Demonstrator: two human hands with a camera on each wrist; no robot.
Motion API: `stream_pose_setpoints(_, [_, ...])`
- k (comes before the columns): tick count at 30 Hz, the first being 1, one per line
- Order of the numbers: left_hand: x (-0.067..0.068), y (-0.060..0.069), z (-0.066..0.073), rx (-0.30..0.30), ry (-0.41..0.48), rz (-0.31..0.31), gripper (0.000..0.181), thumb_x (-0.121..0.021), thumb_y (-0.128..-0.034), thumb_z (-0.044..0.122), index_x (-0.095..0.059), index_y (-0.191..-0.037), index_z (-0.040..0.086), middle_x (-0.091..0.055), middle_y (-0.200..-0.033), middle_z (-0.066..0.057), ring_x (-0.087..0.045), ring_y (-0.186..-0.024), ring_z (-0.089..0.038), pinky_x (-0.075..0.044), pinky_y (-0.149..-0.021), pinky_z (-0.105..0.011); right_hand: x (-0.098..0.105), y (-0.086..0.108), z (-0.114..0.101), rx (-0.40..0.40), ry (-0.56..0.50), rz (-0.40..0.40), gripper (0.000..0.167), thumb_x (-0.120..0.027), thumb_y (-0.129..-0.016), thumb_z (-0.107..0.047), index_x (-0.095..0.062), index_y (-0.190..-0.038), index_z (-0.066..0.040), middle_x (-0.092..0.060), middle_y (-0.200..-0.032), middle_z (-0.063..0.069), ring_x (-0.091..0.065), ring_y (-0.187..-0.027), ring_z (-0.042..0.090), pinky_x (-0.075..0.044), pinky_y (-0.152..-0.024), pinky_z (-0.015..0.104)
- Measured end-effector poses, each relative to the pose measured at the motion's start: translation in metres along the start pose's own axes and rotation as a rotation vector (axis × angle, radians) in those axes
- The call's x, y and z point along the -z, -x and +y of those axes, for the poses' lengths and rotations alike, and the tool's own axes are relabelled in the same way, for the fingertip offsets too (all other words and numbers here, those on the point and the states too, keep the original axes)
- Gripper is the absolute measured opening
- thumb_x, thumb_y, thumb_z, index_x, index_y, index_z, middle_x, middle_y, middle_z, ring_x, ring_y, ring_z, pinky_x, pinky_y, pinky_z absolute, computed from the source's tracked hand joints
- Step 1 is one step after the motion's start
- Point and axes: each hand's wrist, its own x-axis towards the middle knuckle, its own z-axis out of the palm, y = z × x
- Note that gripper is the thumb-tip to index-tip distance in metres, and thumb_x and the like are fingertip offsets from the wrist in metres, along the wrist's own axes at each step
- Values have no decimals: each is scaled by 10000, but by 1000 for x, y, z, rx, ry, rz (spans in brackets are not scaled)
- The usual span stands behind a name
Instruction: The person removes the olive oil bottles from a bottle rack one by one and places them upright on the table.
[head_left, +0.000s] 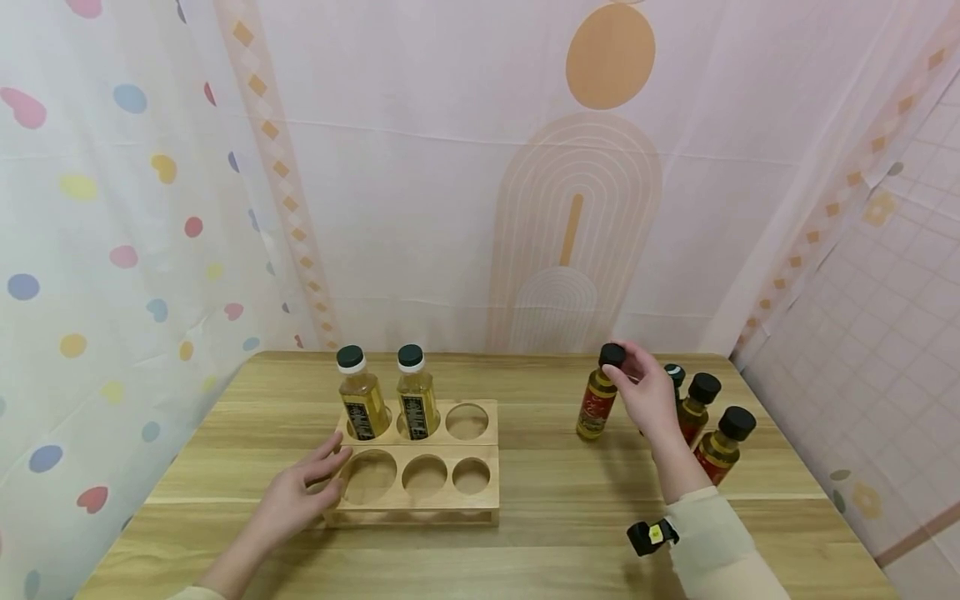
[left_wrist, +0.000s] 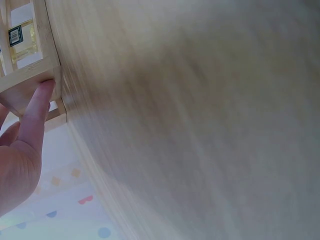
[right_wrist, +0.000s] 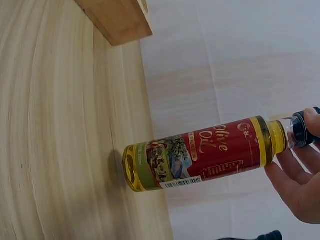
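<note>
A person's right hand pinches the black cap of an olive oil bottle, thumb and fingers clamped about its top. Seen from across the room, the bottle extends straight down from the grip, its long axis near upright; whether its base meets the wooden table cannot be told. The right hand is nearer the bottle, while the wooden rack stands to its left, well apart. The right forearm, in a pale sleeve, reaches forward from the table's near side. At the rack's left end, the left hand rests loosely spread fingers against the wood. Two green-capped bottles stand in the rear row; three more bottles cluster beside the right hand
</note>
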Motion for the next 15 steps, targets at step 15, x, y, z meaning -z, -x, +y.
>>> stream_pose_setpoints(15, [0,0,0,5,18,-7,421,-710,-887,85,-638,-1288,-18,-451,-1488,-176,-465,-1287,-432,-537,-885,-368,9,-5,11,-39,23,49,415,-637,-974,-98,-544,-1374,-39,-592,-1300,236,-558,-1189,353,-455,-1015,503])
